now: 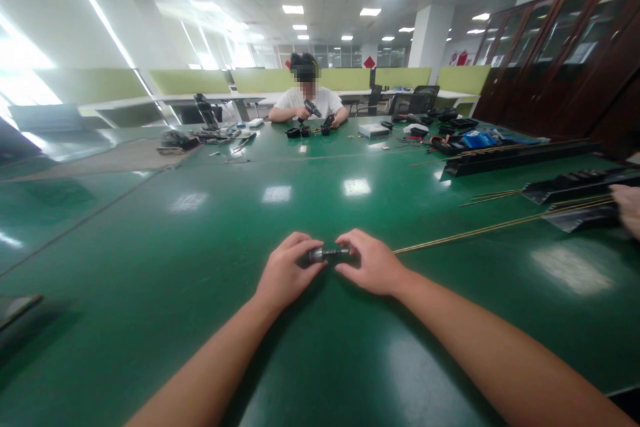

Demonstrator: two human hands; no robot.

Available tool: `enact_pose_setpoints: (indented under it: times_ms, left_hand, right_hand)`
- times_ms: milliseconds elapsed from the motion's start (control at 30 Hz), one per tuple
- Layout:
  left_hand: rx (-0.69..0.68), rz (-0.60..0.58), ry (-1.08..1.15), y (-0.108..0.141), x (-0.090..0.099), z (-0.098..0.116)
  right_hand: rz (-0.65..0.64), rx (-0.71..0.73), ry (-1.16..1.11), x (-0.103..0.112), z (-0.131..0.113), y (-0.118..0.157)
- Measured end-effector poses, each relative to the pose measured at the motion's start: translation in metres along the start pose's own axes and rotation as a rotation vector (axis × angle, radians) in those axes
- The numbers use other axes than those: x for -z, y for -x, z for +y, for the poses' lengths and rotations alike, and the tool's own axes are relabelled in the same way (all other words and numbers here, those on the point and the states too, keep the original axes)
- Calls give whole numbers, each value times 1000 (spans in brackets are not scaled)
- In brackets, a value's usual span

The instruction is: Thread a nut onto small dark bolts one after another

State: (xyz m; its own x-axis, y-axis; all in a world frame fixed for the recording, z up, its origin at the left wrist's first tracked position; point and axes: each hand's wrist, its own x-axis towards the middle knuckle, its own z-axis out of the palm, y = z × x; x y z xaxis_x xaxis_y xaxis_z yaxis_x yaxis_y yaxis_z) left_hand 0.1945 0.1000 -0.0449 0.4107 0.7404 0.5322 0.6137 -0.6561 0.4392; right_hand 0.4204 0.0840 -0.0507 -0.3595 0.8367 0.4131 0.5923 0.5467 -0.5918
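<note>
A small dark and silver cylindrical part with a thin shaft lies between my two hands, low over the green table. My left hand has its thumb and fingers closed round the thick end of this part. At the thin tip of the shaft is my right hand, its thumb and index finger apart on either side. Whether the right fingers touch the tip cannot be made out. Thin brass-coloured rods run rightward from behind my right hand.
Across the table a person holds a dark power tool. Long black channels with rods lie at the right, where another person's hand shows. Tools and parts lie at the back left; a white box stands at the back.
</note>
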Motion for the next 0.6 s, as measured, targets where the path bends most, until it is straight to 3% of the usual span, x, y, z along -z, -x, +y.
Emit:
enact_pose_setpoints:
  times_ms: [600]
  left_hand:
    - [-79, -1, 49, 0, -2, 6]
  right_hand:
    - [13, 81, 2, -1, -1, 0]
